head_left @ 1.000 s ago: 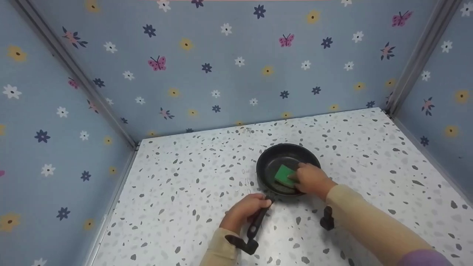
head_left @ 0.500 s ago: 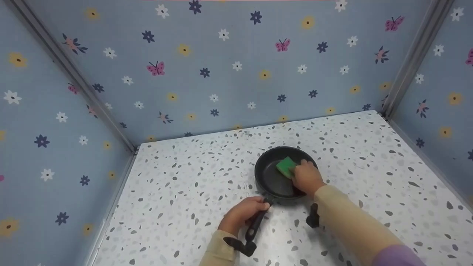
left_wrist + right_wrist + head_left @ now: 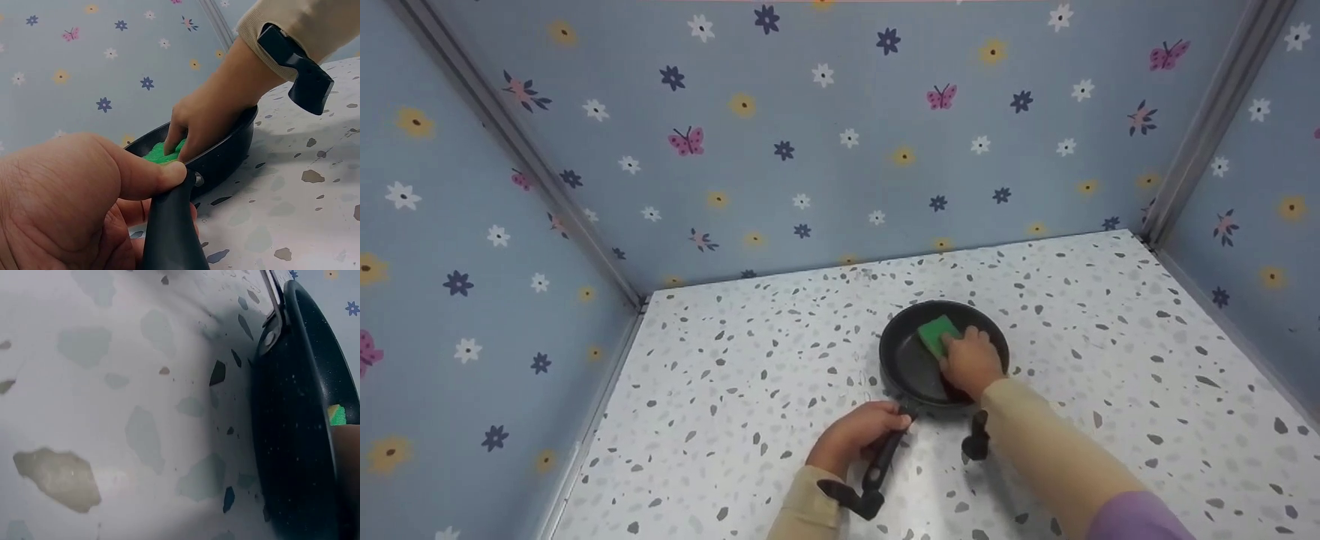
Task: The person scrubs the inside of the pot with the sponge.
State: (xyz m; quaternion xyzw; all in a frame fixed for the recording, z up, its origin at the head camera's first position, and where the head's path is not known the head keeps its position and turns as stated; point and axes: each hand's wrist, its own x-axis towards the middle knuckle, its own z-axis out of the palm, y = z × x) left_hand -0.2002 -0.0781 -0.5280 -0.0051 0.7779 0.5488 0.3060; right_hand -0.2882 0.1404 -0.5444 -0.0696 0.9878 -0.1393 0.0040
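A black frying pan (image 3: 911, 367) sits on the speckled table, its handle (image 3: 883, 459) pointing toward the person. My left hand (image 3: 859, 433) grips that handle close to the pan, thumb along the top, as the left wrist view shows. Inside the pan, my right hand (image 3: 973, 361) pinches a green sponge (image 3: 936, 334) against the inner surface, near the far side. In the right wrist view the pan's outer wall (image 3: 292, 427) fills the right, with a yellow-green corner of the sponge (image 3: 337, 414) above the rim; most of the right hand is hidden there.
White terrazzo-patterned tabletop (image 3: 735, 390) surrounds the pan. Blue flowered panels stand at the back (image 3: 840, 172), the left (image 3: 427, 360) and the right (image 3: 1271, 247). A black wrist mount (image 3: 975, 439) on the right sleeve hangs beside the pan.
The sponge and right hand have moved toward the far side of the pan and slightly left, with the right forearm swinging left. My left hand keeps its hold on the handle.
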